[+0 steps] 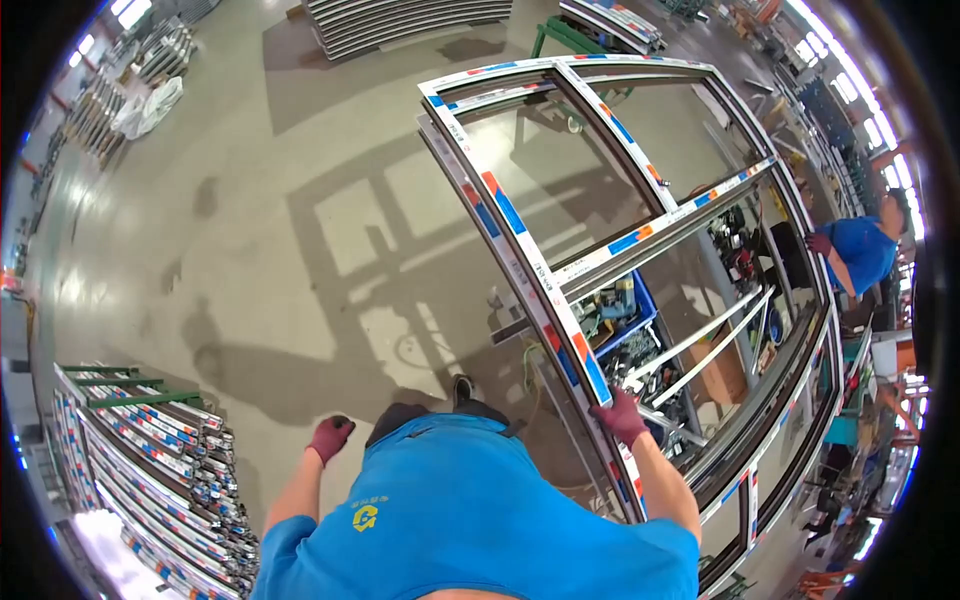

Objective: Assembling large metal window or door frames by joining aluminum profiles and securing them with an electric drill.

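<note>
A large window frame (pixel 598 262) with dark bars and strips of white, blue and red protective film stands tilted on my right. My right hand (pixel 622 417), in a dark red glove, grips its near side bar, with the fingers wrapped round the edge. My left hand (pixel 331 438), gloved alike, hangs away from the frame over the floor. Its fingers are loosely bent with dark tips, and I see nothing held in them. Beyond the frame, a co-worker in a blue shirt (pixel 862 252) has a gloved hand (pixel 819 242) on the far side bar.
A stack of film-wrapped profiles (pixel 150 470) lies on a green rack at the lower left. Further profiles (pixel 405 25) are stacked at the back. Through the frame show a blue bin (pixel 640 308) of small parts and white bars (pixel 712 340). Concrete floor (pixel 240 240) spreads ahead.
</note>
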The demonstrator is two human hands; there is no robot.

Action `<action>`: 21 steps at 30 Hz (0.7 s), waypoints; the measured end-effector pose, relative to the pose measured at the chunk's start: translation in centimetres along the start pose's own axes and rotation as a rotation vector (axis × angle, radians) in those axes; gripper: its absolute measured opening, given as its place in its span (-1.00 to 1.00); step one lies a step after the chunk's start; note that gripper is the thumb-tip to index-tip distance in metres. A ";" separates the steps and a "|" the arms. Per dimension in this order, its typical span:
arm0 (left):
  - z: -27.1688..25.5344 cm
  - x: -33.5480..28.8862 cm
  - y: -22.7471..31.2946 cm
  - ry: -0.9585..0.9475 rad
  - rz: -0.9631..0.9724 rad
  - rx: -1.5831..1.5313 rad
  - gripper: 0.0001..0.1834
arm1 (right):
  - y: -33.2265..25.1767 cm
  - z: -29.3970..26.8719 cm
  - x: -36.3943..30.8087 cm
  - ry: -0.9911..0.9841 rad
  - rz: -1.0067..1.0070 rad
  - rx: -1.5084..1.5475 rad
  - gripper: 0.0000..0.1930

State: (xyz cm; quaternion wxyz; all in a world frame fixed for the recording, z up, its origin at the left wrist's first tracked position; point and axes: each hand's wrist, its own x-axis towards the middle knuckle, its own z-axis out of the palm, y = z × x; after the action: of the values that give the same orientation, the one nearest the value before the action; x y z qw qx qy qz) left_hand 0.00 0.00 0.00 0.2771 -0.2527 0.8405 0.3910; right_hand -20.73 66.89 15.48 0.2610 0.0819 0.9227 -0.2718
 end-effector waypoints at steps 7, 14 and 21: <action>-10.3 9.2 15.4 0.128 0.261 -0.005 -0.53 | -6.3 -2.0 2.6 0.046 -0.040 0.155 -0.27; -18.4 18.4 17.3 -0.063 0.184 0.099 -0.56 | -11.2 -4.7 7.1 0.084 0.034 0.251 -0.35; -28.8 31.1 7.3 -0.149 -0.106 0.078 -0.50 | -21.4 -6.6 14.2 0.240 0.074 0.170 -0.18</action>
State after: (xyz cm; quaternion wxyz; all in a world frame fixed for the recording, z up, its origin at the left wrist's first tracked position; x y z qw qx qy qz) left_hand -34.79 -25.30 -1.28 0.3689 -0.2561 0.8175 0.3607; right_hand -41.95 52.68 22.56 0.1506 0.1694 0.9172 -0.3276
